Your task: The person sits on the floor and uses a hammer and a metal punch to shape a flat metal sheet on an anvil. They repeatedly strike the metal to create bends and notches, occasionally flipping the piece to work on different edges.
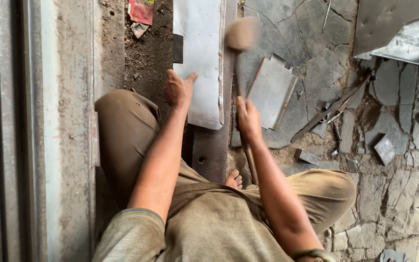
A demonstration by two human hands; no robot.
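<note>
A long shiny metal sheet (200, 58) lies over a dark iron rail (212, 145) on the ground in front of me. My left hand (178, 89) rests flat on the sheet's near left part, fingers spread. My right hand (247, 118) grips the wooden handle of a mallet (241, 34), whose blurred head hangs above the sheet's folded right edge.
A smaller bent metal piece (272, 90) lies right of the rail on cracked stone paving (389, 194). Metal snips (335, 109) and small scraps lie further right. Larger metal sheets (398, 29) fill the top right. A steel beam (49, 121) runs along the left. My bare foot (234, 179) shows by the rail.
</note>
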